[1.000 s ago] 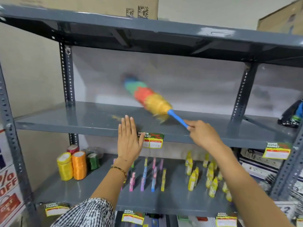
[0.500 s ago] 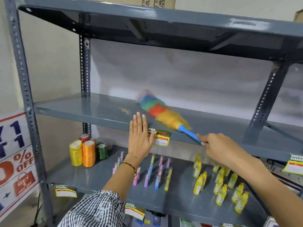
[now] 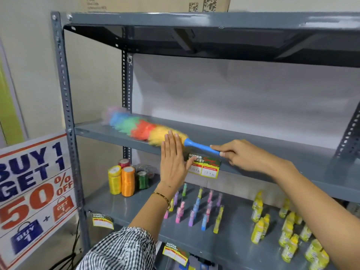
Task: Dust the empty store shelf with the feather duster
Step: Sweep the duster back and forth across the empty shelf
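Observation:
A rainbow feather duster (image 3: 140,127) with a blue handle lies low across the left part of the empty grey shelf (image 3: 253,145). Its blurred tip reaches the shelf's left end by the rear upright. My right hand (image 3: 239,154) grips the end of the blue handle near the shelf's front edge. My left hand (image 3: 173,162) is raised flat with fingers together and thumb apart, in front of the shelf edge, and it covers part of the duster's yellow base. It holds nothing.
A price tag (image 3: 204,167) hangs on the shelf's front edge. On the shelf below stand thread spools (image 3: 122,180), small coloured bottles (image 3: 194,209) and yellow bottles (image 3: 288,230). A sale sign (image 3: 35,195) leans at the left. A cardboard box (image 3: 155,3) sits on the top shelf.
The duster has swept leftward along the shelf and lowered onto it, now reaching the left end. My view has shifted left. My left hand stays raised and flat.

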Available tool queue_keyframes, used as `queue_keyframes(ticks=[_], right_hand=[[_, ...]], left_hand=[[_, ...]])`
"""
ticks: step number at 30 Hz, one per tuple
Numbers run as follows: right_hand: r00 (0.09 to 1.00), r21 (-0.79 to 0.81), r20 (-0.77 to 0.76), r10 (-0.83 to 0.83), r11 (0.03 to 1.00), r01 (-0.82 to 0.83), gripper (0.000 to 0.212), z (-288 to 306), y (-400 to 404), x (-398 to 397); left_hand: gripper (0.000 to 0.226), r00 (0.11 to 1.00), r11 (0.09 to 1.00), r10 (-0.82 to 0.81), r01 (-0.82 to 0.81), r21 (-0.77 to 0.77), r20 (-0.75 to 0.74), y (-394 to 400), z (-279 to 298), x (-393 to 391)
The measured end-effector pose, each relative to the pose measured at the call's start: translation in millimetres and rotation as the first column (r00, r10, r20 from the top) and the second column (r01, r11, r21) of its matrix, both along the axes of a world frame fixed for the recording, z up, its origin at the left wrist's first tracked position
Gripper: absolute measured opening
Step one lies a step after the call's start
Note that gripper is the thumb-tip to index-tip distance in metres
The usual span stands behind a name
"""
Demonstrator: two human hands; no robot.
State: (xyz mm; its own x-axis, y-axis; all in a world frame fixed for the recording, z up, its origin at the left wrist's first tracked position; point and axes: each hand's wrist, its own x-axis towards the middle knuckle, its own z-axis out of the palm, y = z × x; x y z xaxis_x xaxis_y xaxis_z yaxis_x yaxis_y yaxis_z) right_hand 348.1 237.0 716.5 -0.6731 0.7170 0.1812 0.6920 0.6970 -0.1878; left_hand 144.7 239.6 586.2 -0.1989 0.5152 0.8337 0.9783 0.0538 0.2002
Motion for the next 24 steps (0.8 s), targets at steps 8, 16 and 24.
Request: queue_keyframes(ticks=[8, 16, 24], right_hand=[[0.940, -0.004, -0.203, -0.274, 0.960, 0.279, 0.040, -14.5, 79.1, 16.3], [0.940, 0.300, 0.134, -0.313, 0.917, 0.262, 0.045, -13.0, 92.6, -10.3], [0.974, 0.281, 0.167, -0.150, 0.955, 0.099, 0.050, -8.3, 114.9, -3.5]], left_hand=[[0.079, 0.996, 0.998, -0.029, 0.025, -0.051, -0.078, 19.6, -4.4, 0.8], [0.074, 0.994, 0.997, -0.065, 0.060, -0.055, -0.084, 31.1, -12.9, -0.8], [0.075, 0.995, 0.996, -0.082, 0.079, -0.045, -0.059, 30.2, -13.1, -0.2]])
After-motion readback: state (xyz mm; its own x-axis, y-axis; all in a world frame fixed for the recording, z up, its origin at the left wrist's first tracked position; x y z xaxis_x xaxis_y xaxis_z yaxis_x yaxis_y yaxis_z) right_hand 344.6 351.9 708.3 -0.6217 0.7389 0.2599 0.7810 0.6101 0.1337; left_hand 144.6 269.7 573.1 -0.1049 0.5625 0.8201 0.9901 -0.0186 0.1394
